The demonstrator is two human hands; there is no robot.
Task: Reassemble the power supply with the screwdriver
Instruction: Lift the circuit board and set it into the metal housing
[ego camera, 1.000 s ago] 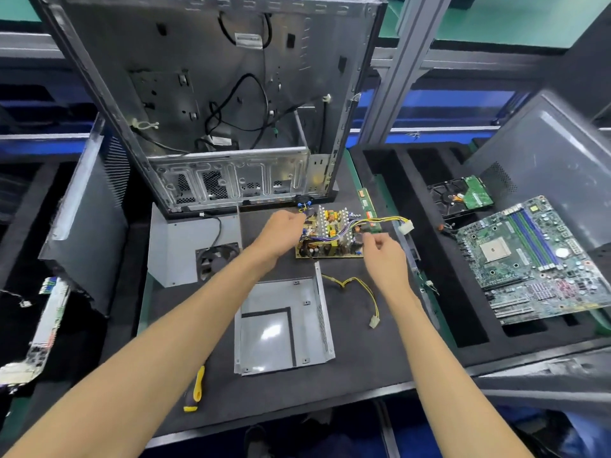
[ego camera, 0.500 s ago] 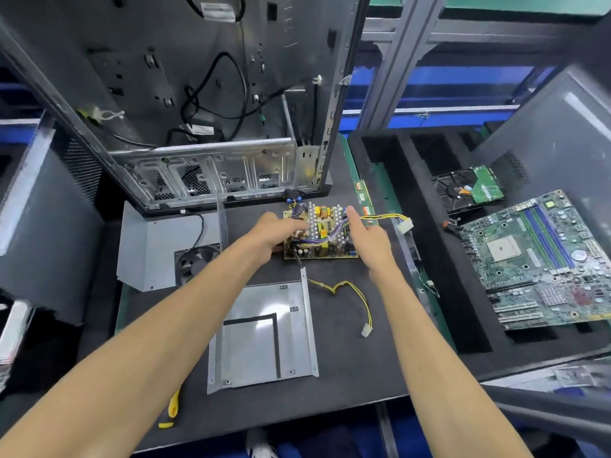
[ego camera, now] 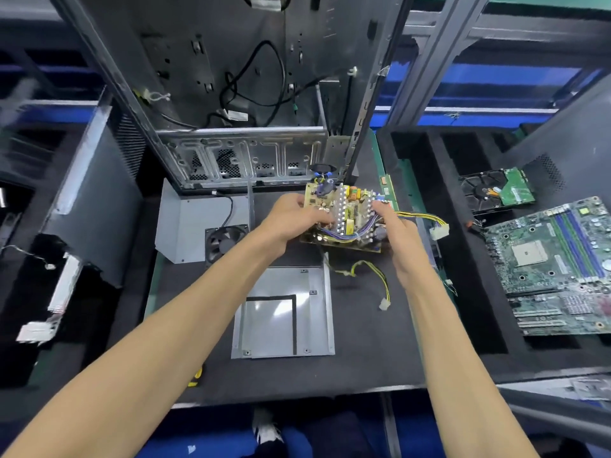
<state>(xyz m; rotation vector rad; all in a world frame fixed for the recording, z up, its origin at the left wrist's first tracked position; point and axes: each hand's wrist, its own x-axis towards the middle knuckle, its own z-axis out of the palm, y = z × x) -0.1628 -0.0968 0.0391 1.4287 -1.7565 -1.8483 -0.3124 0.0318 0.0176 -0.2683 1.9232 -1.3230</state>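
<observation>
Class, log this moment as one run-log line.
left hand: grips circuit board | right hand: grips board | base plate: empty | screwdriver: untouched

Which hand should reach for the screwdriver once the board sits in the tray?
Probably the left hand. The screwdriver lies at the mat's near left edge under the left forearm, while the right hand grips the board on the far side, beyond the tray.

Even, bright overhead light; a white glare patch sits on the metal plate (ego camera: 282,312) just below the fingers (ego camera: 322,215). Far left of them the frame smears with motion blur, and wide-angle distortion bends the edges.
</observation>
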